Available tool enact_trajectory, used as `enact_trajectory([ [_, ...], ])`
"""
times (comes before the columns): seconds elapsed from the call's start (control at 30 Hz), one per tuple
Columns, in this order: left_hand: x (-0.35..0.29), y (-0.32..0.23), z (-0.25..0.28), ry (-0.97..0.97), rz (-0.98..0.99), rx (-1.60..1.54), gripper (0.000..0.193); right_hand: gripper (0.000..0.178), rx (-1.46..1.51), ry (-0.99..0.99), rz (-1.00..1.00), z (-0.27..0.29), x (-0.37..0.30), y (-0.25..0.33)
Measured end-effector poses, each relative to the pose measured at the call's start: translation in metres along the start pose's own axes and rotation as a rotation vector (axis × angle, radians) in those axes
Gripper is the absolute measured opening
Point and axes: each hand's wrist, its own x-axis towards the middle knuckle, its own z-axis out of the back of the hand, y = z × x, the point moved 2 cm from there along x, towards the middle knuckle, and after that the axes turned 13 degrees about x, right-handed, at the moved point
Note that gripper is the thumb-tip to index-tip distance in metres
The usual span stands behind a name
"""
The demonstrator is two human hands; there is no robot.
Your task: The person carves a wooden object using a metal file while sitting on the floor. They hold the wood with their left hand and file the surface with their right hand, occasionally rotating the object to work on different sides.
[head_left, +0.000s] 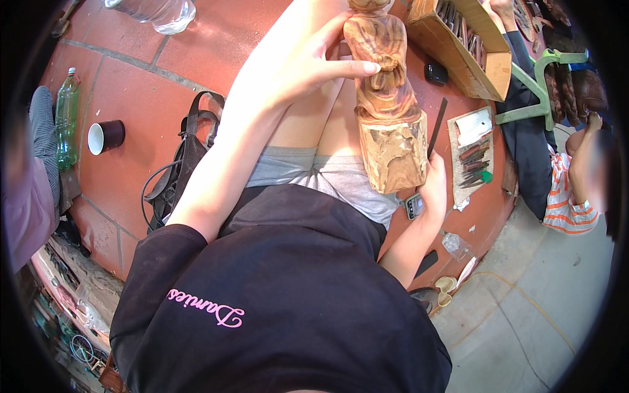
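A carved wooden figure, warm brown and swirl-grained, stands tilted over my lap with its rough, pale block base toward me. My left hand is closed round its upper part, thumb pressed across the front and other fingers partly behind it. Beside the base, my right hand is closed on a thin, dark flat file that points away from me. Most of the right fingers are hidden behind the base.
On the right lie a mat of small carving tools, a cardboard box of tools and a green stand. To the left are a dark cup, a green bottle and a black bag. People sit at both sides.
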Motion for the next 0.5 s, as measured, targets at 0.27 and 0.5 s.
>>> enact_trajectory([
  [0.27,-0.0016,-0.0054,-0.0012,-0.030,-0.007,0.010,0.091,0.029,-0.011,0.011,-0.005,0.0019,0.0013,-0.0010],
  [0.5,-0.0017,-0.0046,-0.0011,-0.016,-0.017,-0.014,0.094,0.030,-0.031,0.027,0.005,0.0036,0.0025,-0.0019],
])
